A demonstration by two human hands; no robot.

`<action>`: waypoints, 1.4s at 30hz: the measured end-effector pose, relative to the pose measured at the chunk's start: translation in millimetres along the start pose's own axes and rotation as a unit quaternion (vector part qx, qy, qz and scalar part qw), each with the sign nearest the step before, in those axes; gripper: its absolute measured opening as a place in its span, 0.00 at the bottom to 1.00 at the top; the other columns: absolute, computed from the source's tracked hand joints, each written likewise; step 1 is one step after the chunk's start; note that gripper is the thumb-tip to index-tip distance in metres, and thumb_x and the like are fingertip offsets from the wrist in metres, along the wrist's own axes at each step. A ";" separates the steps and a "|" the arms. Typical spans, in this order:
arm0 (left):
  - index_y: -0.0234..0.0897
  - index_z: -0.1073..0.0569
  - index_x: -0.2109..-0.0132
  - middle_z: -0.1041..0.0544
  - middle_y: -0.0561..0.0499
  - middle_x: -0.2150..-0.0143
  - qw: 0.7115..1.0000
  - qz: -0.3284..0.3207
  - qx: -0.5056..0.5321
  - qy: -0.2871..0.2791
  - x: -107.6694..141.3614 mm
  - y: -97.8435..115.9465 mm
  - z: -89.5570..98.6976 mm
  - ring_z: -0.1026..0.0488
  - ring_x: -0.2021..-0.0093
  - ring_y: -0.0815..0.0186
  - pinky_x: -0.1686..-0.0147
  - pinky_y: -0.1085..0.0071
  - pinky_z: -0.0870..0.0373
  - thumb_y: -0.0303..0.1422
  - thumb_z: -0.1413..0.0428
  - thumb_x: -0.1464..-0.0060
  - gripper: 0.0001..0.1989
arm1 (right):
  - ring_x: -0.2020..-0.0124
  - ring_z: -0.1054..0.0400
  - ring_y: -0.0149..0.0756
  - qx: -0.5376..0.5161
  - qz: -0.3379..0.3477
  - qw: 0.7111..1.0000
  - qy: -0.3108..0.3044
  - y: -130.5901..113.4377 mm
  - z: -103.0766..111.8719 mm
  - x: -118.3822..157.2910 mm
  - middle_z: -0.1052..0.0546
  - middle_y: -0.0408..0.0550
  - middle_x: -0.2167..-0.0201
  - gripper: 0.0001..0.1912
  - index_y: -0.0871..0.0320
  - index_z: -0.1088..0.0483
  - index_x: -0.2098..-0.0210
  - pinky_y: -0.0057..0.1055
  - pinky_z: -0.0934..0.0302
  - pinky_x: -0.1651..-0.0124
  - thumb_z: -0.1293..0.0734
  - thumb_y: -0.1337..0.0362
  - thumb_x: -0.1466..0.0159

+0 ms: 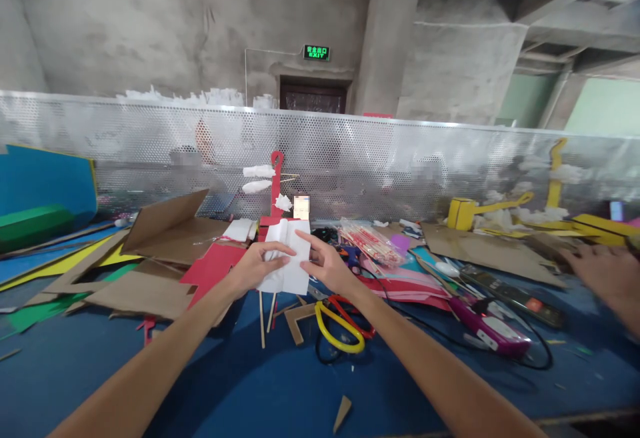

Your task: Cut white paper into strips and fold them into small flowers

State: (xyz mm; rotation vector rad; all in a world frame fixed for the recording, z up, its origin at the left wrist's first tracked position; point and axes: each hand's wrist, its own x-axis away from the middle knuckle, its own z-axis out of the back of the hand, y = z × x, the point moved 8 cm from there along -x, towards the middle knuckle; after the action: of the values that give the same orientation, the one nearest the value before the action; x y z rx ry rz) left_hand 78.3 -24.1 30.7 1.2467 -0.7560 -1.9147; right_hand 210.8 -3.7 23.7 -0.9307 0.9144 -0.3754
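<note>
A creased white paper sheet (296, 266) is held up over the middle of the table between both hands. My left hand (257, 266) pinches its left part, and my right hand (327, 263) grips its right edge between thumb and fingers. Two thin wooden sticks (262, 321) show below the sheet; their upper ends are hidden. Behind the paper stands a red upright piece (277, 188) with white paper shapes (259, 171) at its left side. A lit phone screen (301, 207) is just beyond the sheet.
Cardboard pieces (145, 288) and a red sheet (217, 271) lie left. Yellow-handled scissors (340, 331), bagged sticks (373, 245) and a purple power strip (490, 328) lie right. Another person's hand (603, 278) reaches in at far right. A perforated metal panel (150, 158) borders the table.
</note>
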 end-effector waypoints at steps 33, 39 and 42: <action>0.37 0.28 0.46 0.27 0.45 0.44 0.984 0.019 -0.124 0.130 -3.7 -31.8 45.2 0.30 0.45 0.55 0.45 0.61 0.35 0.39 0.42 0.50 0.24 | 0.83 0.34 0.36 0.448 -0.344 0.751 -0.342 36.2 17.7 52.4 0.29 0.42 0.85 0.21 0.62 0.32 0.61 0.26 0.44 0.82 0.33 0.55 0.49; 0.40 0.29 0.45 0.26 0.47 0.45 0.973 0.054 -0.108 0.194 0.0 -34.1 63.4 0.27 0.50 0.55 0.52 0.62 0.29 0.39 0.42 0.50 0.25 | 0.81 0.32 0.34 0.347 -0.378 0.810 -0.283 29.9 40.8 47.6 0.28 0.45 0.80 0.19 0.64 0.37 0.55 0.27 0.38 0.79 0.39 0.64 0.46; 0.39 0.30 0.44 0.27 0.46 0.45 0.963 0.078 -0.089 0.243 4.4 -32.2 73.4 0.25 0.56 0.57 0.63 0.68 0.25 0.40 0.41 0.50 0.26 | 0.80 0.33 0.28 0.255 -0.356 0.870 -0.225 22.6 49.1 40.9 0.28 0.45 0.72 0.24 0.61 0.42 0.49 0.24 0.38 0.78 0.37 0.67 0.46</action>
State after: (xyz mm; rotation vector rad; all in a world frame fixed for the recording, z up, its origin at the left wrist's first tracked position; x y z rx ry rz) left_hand 0.8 -2.8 29.7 1.4186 -0.4008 -1.4276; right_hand 272.2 9.0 -2.2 -0.7791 -0.0094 -0.9361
